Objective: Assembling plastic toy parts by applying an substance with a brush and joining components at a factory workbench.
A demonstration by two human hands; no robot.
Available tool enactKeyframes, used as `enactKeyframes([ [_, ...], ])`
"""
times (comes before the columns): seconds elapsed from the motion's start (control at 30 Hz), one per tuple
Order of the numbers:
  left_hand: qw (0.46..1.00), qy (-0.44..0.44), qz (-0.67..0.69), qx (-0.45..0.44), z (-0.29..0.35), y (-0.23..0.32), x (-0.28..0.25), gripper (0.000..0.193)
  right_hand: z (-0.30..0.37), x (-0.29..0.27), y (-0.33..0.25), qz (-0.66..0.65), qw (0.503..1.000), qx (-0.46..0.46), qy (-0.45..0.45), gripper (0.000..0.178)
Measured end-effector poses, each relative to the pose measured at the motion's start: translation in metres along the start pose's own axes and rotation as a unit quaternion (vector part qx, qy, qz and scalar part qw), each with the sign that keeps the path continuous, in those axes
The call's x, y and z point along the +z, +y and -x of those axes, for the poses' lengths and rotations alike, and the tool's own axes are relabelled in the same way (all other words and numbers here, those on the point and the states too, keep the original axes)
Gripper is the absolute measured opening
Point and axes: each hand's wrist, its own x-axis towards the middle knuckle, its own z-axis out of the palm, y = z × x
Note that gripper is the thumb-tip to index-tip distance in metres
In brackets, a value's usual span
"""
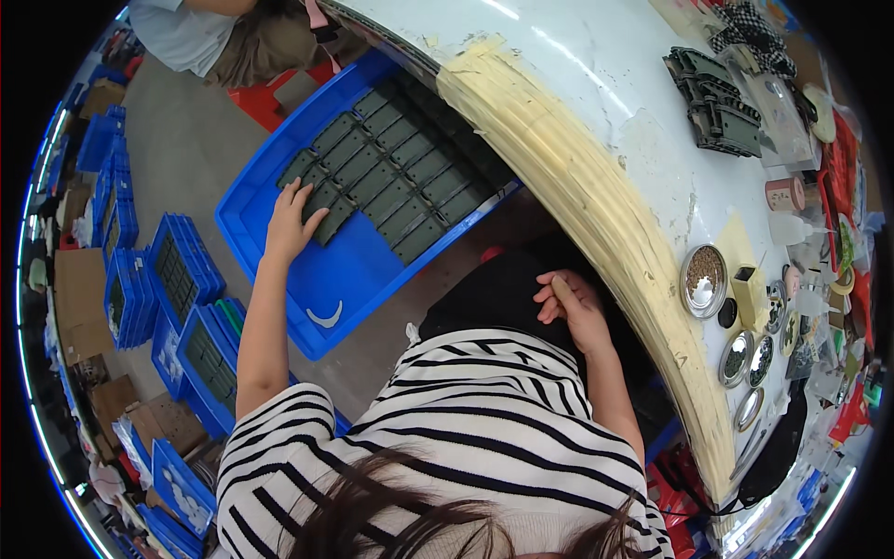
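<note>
2 bare hands show from the head view, both belonging to a person in a black-and-white striped top [447, 419]. The left hand [291, 222] reaches out to a large blue crate [307, 289] beside the workbench and lies flat on the dark grey-green parts [391, 177] packed in rows inside it. Its fingers are spread and rest on the outermost parts at the near-left end of the rows; whether they grip 1 of them cannot be told. The crate's near half is bare blue floor.

The right hand [573, 303] sits close to the body, just below the bench's tape-wrapped yellowish edge [596, 214]. Its fingers are curled together around a slim tan stick-like tool [562, 287], whose tip pokes out above the knuckles.

On the white bench top, a stack of similar dark parts [717, 102] stands well away from both hands, and several round metal tins [704, 279] sit near the edge. More blue crates [186, 270] are stacked on the floor at the left.
</note>
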Motion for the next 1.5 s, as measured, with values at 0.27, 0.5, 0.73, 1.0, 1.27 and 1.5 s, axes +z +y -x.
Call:
enactKeyframes([
  [0.27, 0.998, 0.031, -0.048, 0.007, 0.001, 0.02, -0.017, 0.054, 0.001, 0.0, 0.003, -0.005, 1.0, -0.005, 0.001, 0.03],
  [0.5, 0.997, -0.05, -0.025, -0.057, -0.01, 0.03, -0.027, 0.056, 0.002, -0.001, 0.004, -0.008, 1.0, -0.007, 0.002, 0.029],
  [0.73, 0.98, -0.138, -0.092, -0.106, -0.023, 0.042, -0.037, 0.056, 0.002, -0.001, 0.004, -0.005, 1.0, -0.008, 0.0, 0.03],
  [1.0, 0.982, -0.132, -0.068, -0.121, -0.009, 0.03, -0.042, 0.058, 0.002, -0.002, 0.004, -0.017, 1.0, -0.01, -0.006, 0.031],
  [1.27, 0.978, -0.097, 0.071, -0.169, 0.001, 0.004, -0.046, 0.054, 0.002, -0.003, 0.005, -0.02, 1.0, -0.011, -0.006, 0.031],
  [1.5, 0.985, -0.087, -0.069, -0.133, 0.016, 0.035, -0.026, 0.056, 0.002, -0.002, 0.005, -0.018, 1.0, -0.015, -0.007, 0.03],
])
